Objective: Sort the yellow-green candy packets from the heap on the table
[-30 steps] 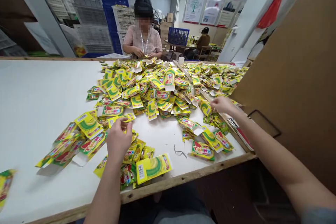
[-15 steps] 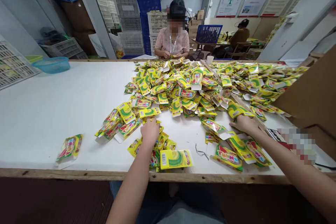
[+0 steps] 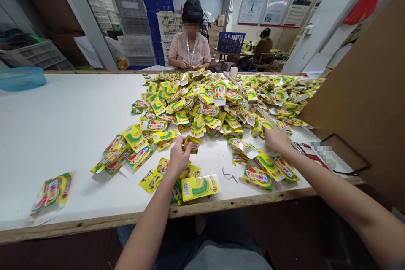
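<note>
A small yellow-green sachet (image 3: 193, 144) is pinched between the thumb and fingers of my left hand (image 3: 181, 156), raised a little over the white table. Below that hand lie several more sachets (image 3: 155, 177) and a flat yellow printed box (image 3: 201, 187). My right hand (image 3: 277, 139) is closed at the edge of the big pile, on a yellow box (image 3: 263, 125); its fingertips are partly hidden. Nearer me on that side rest several boxes with open white flaps (image 3: 257, 176). Another group of boxes (image 3: 134, 138) lies left of my left hand.
A wide pile of boxes and sachets (image 3: 205, 93) covers the far middle and right. One box (image 3: 52, 192) lies alone at left. A brown carton (image 3: 354, 93) stands at right, a blue basin (image 3: 22, 79) at far left. A co-worker (image 3: 190, 46) sits opposite.
My left hand has risen from the near sachets with one in its fingers. My right hand stays by the yellow box at the pile's edge. The view has swung right.
</note>
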Demonstrator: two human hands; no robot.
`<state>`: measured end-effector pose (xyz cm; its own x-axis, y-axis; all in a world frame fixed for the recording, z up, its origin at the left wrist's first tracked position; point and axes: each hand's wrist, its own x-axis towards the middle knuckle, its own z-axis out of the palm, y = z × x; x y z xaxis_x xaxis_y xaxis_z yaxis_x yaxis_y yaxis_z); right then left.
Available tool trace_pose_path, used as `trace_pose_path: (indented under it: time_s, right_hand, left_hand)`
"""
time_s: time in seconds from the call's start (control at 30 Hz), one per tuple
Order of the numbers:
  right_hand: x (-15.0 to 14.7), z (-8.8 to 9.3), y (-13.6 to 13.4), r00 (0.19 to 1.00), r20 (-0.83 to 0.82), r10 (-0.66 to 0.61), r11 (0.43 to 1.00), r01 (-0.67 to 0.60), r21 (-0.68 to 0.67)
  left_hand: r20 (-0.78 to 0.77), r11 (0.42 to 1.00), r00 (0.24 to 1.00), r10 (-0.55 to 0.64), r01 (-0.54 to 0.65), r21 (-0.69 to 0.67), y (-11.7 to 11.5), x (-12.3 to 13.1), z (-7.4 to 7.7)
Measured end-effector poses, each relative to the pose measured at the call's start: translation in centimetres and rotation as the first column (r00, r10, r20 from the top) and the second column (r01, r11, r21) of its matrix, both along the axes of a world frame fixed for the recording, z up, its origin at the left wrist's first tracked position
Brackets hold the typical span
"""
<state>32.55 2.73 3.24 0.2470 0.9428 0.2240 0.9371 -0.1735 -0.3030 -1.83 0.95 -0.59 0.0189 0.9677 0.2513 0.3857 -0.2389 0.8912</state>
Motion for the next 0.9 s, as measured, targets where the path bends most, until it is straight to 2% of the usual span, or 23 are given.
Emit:
trace_pose_path:
  time_s: [0.03,0.1,0.17,0.23,0.3,0.4,0.5,0.57,0.67,0.7,0.77,0.9]
  right_hand:
    - [-0.4,0.6,-0.4,1.0,0.004,-0.007,1.0,0.007,0.027]
    - [-2.1,1.3,-1.5,0.999,-0.043,0.031,0.998,-0.029,0.051]
    - [-5.0,1.3,-2.6,0.944,-0.277,0.181,0.983,-0.173,0.054]
    - [-8.8,0.5,-3.4,0.74,-0.598,0.308,0.941,-0.331,0.075]
    - [-12.6,-0.7,-3.6,0.537,-0.775,0.332,0.913,-0.39,0.121]
    - [-16.6,-2.2,-3.0,0.328,-0.9,0.286,0.929,-0.326,0.176]
    - [-17.9,-2.7,-2.4,0.118,-0.974,0.193,0.959,-0.235,0.161]
    - [-17.8,-2.7,-2.4,-0.035,-0.988,0.15,0.95,-0.271,0.154]
    - [-17.4,-2.6,-2.8,-0.238,-0.967,0.087,0.89,-0.418,0.183]
    - [-17.4,-2.6,-3.0,-0.279,-0.959,0.059,0.876,-0.446,0.184]
    - [-17.6,-2.9,-3.3,-0.322,-0.947,0.001,0.882,-0.446,0.152]
    - [-18.2,-3.7,-3.5,-0.284,-0.955,-0.084,0.941,-0.337,0.018]
  left_hand:
    - [0.116,0.996,0.992,-0.049,0.057,-0.066,-0.2,0.2,0.1]
    - [0.335,0.961,0.931,-0.149,0.215,-0.171,-0.6,0.7,0.3]
    - [0.49,0.902,0.845,-0.215,0.364,-0.231,-1.1,1.4,0.6]
    - [0.593,0.849,0.771,-0.231,0.458,-0.265,-1.7,2.2,0.6]
    - [0.653,0.819,0.725,-0.218,0.5,-0.282,-2.1,3.0,0.3]
    - [0.664,0.821,0.732,-0.156,0.469,-0.325,-2.2,3.6,-0.3]
    - [0.602,0.873,0.791,-0.109,0.366,-0.323,-1.9,3.6,-0.8]
    - [0.552,0.917,0.828,-0.096,0.29,-0.275,-1.7,3.5,-0.8]
    - [0.531,0.942,0.847,-0.04,0.209,-0.263,-1.6,3.6,-0.7]
    - [0.533,0.941,0.846,-0.023,0.198,-0.274,-1.6,3.6,-0.6]
    - [0.54,0.941,0.842,-0.002,0.184,-0.283,-1.5,3.7,-0.5]
    - [0.489,0.964,0.872,-0.015,0.142,-0.225,-1.4,3.7,-0.7]
